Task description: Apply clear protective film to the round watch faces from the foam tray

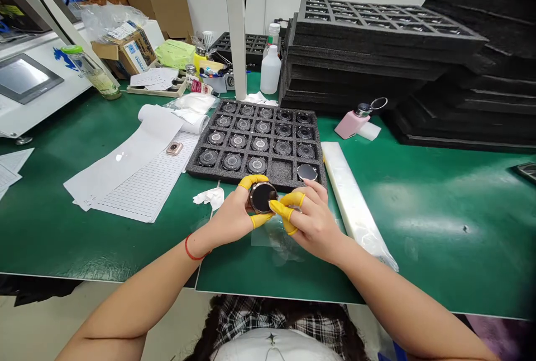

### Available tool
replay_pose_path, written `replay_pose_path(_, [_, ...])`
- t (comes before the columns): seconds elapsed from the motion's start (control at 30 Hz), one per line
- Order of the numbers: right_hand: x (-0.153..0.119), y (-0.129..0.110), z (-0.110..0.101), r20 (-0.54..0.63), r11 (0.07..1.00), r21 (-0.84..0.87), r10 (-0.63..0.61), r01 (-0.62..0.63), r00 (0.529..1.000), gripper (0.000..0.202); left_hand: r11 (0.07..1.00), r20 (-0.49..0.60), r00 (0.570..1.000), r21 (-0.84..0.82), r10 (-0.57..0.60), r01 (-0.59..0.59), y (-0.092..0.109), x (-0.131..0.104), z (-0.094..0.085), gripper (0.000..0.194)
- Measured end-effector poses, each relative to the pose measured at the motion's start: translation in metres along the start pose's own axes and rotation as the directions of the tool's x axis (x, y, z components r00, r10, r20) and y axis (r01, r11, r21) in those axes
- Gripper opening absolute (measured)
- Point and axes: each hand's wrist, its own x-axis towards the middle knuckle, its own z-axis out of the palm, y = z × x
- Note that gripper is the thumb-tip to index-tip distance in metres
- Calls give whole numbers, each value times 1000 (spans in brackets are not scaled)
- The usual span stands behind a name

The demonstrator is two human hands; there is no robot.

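Note:
My left hand grips a round watch case by its rim, dark glass facing up, between thumb and fingers in yellow finger cots. My right hand is closed, its yellow-capped fingertips pressed together against the right edge of the glass. Whatever those fingertips pinch, if anything, is hidden. Just beyond lies a black foam tray with round watch cases in its compartments. One front compartment holds no watch. In the front right corner, a watch case rests with its glass up. Clear plastic films lie beneath my hands.
White sheets and a small rose-gold watch case lie left, near a crumpled tissue. At right are a plastic-wrapped pack and a pink bottle. Stacked foam trays and a white bottle stand behind.

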Motion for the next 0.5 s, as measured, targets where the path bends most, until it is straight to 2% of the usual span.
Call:
replay_pose_path(0.23, [-3,-9,8,31,987,152,46,-50,998,22,1000,-50,999,23,-1,2,-1,3,1,60])
replay_pose_path(0.33, [-3,-13,11,33,968,233,92,-98,995,21,999,-82,996,-41,-34,30,-1,5,2,65])
replay_pose_path(0.5, [4,-17,0,51,892,430,128,-138,990,27,992,-118,990,-106,-73,61,1,7,1,62])
